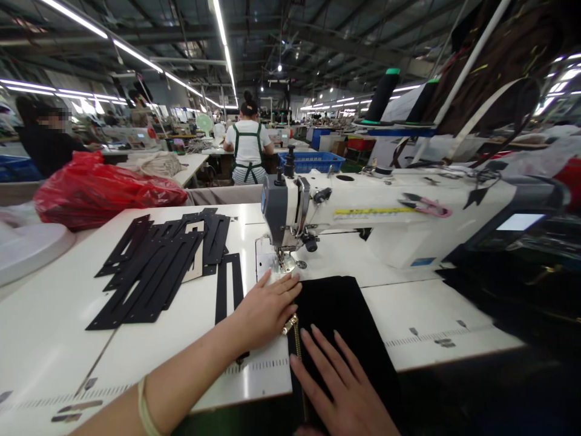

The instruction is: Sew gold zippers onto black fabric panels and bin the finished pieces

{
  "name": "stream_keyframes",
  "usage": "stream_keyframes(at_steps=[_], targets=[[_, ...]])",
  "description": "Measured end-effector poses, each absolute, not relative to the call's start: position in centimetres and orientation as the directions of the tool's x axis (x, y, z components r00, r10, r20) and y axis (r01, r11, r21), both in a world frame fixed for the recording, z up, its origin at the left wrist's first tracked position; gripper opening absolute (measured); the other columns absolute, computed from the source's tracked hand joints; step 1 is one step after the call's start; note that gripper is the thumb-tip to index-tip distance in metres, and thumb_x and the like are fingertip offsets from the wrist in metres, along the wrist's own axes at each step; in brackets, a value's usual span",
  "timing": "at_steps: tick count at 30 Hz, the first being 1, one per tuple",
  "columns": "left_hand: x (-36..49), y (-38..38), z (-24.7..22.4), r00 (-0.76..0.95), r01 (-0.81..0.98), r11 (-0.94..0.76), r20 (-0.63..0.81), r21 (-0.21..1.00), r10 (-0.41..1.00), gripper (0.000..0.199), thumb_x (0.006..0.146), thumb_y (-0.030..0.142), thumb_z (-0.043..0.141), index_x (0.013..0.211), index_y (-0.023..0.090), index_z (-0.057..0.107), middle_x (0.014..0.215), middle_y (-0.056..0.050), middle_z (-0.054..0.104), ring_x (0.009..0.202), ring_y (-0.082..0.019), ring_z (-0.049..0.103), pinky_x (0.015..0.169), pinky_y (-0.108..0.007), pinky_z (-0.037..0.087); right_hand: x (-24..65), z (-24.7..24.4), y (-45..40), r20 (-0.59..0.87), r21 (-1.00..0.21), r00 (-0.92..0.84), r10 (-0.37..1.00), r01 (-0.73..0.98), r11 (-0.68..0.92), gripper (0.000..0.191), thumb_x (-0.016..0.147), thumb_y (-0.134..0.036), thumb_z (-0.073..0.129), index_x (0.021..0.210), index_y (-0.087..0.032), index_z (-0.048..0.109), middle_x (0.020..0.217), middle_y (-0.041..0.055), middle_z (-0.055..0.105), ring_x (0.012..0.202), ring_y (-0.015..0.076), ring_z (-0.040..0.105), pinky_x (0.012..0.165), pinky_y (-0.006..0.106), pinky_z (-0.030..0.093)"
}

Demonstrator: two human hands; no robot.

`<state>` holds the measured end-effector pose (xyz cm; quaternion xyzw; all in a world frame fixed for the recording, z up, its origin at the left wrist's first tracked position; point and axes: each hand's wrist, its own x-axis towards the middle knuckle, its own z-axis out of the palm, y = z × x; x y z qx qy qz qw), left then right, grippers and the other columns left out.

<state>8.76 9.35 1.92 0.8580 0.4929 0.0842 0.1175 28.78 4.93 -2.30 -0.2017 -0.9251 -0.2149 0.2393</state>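
Black fabric (338, 303) with a gold zipper (297, 342) along its left edge lies on the white sewing table, its lower part reaching past the front edge. My left hand (267, 306) rests on the fabric's upper left corner, fingers spread near the presser foot (287, 261) of the sewing machine (385, 212). Flat on the fabric, right of the zipper, my right hand (340, 378) has its fingers stretched out. The metal zipper pull (289, 324) shows between the two hands. A black frame-shaped piece (221, 290) lies just left of my left hand.
Overlapping black slotted pieces (154, 266) cover the table's left part. Behind them is a red plastic bag (100, 191). Pink-handled snips (426, 206) lie on the machine arm. Thread cones (384, 97) stand behind it. A blue basket (313, 161) and a person (248, 145) are farther back.
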Motion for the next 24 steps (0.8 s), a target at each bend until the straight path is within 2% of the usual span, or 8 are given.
stream_keyframes(at_steps=[5, 9, 13, 15, 17, 19, 22, 24], targets=[[7.4, 10.4, 3.0, 0.586, 0.771, -0.531, -0.067, 0.351, 0.807, 0.056, 0.085, 0.019, 0.046, 0.138, 0.023, 0.026, 0.146, -0.003, 0.022, 0.135, -0.017, 0.017, 0.109, -0.048, 0.008, 28.9, -1.5, 5.2, 0.513, 0.183, -0.805, 0.299, 0.443, 0.878, 0.058, 0.081, -0.056, 0.047, 0.121, -0.014, 0.053, 0.116, 0.016, 0.059, 0.109, 0.029, 0.051, 0.085, 0.042, 0.04], [6.7, 11.0, 3.6, 0.637, 0.738, -0.554, -0.129, 0.384, 0.76, 0.073, 0.077, 0.034, 0.062, 0.138, 0.02, 0.025, 0.146, -0.006, 0.022, 0.135, -0.022, 0.018, 0.108, -0.052, 0.007, 29.1, -1.9, 5.3, 0.515, 0.231, -0.807, 0.288, 0.454, 0.86, 0.063, 0.082, -0.058, 0.043, 0.122, -0.01, 0.051, 0.122, 0.0135, 0.056, 0.115, 0.0259, 0.047, 0.088, 0.037, 0.039], [7.0, 10.7, 3.5, 0.626, 0.743, -0.538, -0.13, 0.397, 0.769, 0.086, 0.071, 0.048, 0.064, 0.14, 0.016, 0.022, 0.147, -0.011, 0.017, 0.135, -0.027, 0.014, 0.107, -0.054, 0.004, 29.3, -2.0, 5.2, 0.557, 0.239, -0.794, 0.246, 0.436, 0.867, 0.062, 0.082, -0.06, 0.042, 0.12, -0.012, 0.052, 0.118, 0.0137, 0.058, 0.112, 0.0268, 0.049, 0.086, 0.038, 0.042], [7.4, 10.5, 3.3, 0.615, 0.752, -0.526, -0.135, 0.399, 0.777, 0.091, 0.069, 0.052, 0.065, 0.14, 0.015, 0.022, 0.147, -0.012, 0.015, 0.136, -0.028, 0.012, 0.107, -0.055, 0.001, 29.3, -1.3, 5.4, 0.567, 0.12, -0.76, 0.318, 0.458, 0.881, 0.051, 0.086, -0.05, 0.043, 0.118, -0.013, 0.053, 0.115, 0.0129, 0.059, 0.106, 0.0242, 0.054, 0.082, 0.035, 0.046], [7.8, 10.3, 3.5, 0.606, 0.763, -0.516, -0.154, 0.388, 0.78, 0.091, 0.069, 0.051, 0.064, 0.14, 0.014, 0.021, 0.147, -0.012, 0.014, 0.136, -0.027, 0.012, 0.107, -0.055, 0.0, 29.0, -0.6, 6.0, 0.564, -0.059, -0.693, 0.449, 0.509, 0.859, 0.035, 0.09, -0.033, 0.041, 0.115, -0.012, 0.055, 0.113, 0.0129, 0.06, 0.103, 0.0212, 0.056, 0.082, 0.032, 0.048], [7.9, 10.0, 3.9, 0.597, 0.777, -0.512, -0.169, 0.368, 0.784, 0.093, 0.068, 0.051, 0.064, 0.14, 0.014, 0.018, 0.147, -0.013, 0.013, 0.136, -0.026, 0.011, 0.107, -0.054, 0.001, 28.6, -0.2, 7.0, 0.527, -0.151, -0.672, 0.52, 0.528, 0.835, 0.033, 0.09, -0.022, 0.039, 0.117, -0.01, 0.053, 0.118, 0.0146, 0.057, 0.108, 0.0218, 0.053, 0.088, 0.035, 0.047], [6.6, 8.8, 5.0, 0.54, 0.821, -0.489, -0.122, 0.296, 0.833, 0.102, 0.066, 0.05, 0.067, 0.142, 0.014, 0.009, 0.148, -0.016, 0.005, 0.136, -0.026, 0.007, 0.108, -0.052, 0.008, 28.1, -0.3, 8.3, 0.404, -0.096, -0.779, 0.48, 0.485, 0.869, 0.044, 0.089, -0.023, 0.041, 0.131, -0.01, 0.041, 0.135, 0.0134, 0.042, 0.126, 0.0259, 0.037, 0.099, 0.046, 0.037], [4.9, 6.9, 5.3, 0.442, 0.881, -0.425, -0.042, 0.209, 0.896, 0.103, 0.068, 0.049, 0.066, 0.142, 0.016, 0.003, 0.148, -0.017, -0.001, 0.135, -0.028, 0.003, 0.107, -0.053, 0.014, 28.0, -0.5, 9.0, 0.324, -0.069, -0.828, 0.458, 0.462, 0.884, 0.049, 0.09, -0.028, 0.042, 0.136, -0.012, 0.034, 0.14, 0.0106, 0.034, 0.129, 0.026, 0.03, 0.101, 0.049, 0.035]])
